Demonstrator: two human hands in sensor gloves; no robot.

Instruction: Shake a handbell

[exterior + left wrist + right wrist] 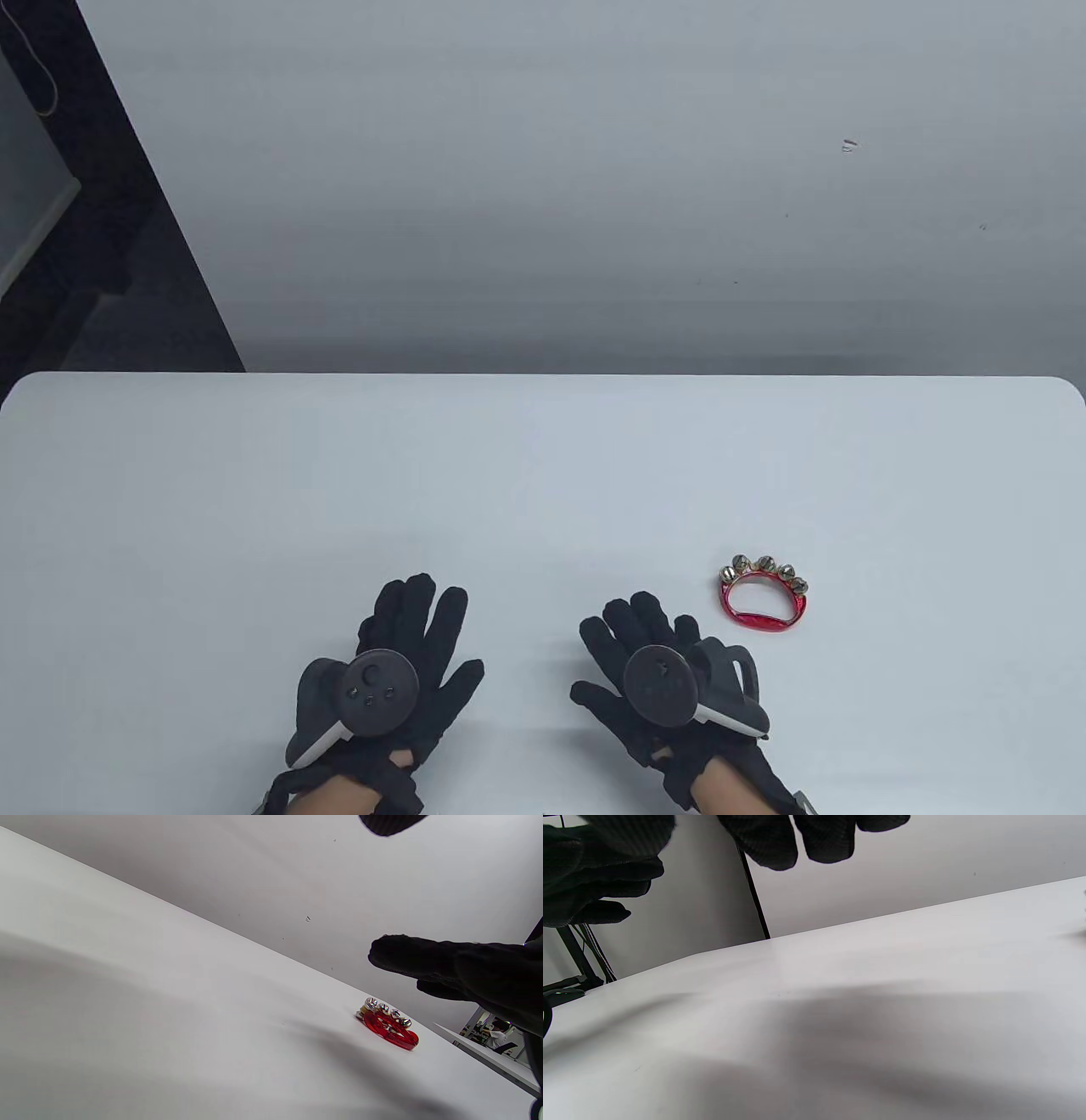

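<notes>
With both hands' fingers spread and holding nothing, reach your right hand [657, 679] right and far to the handbell [764, 594], and grip its red band on the surface [543, 475], clear of the bells.

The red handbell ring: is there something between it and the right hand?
Nothing visible. The handbell ring lies alone on the table, just beyond and to the right of the right hand; only bare tabletop separates them.

There's the handbell [764, 598], lying flat on the white table [543, 475] toward the right side: a shiny red loop-shaped band with a row of small round metal jingle bells [766, 567] strung along its far edge. From the left wrist view the handbell [389, 1024] rests flat, nothing touching it.
</notes>
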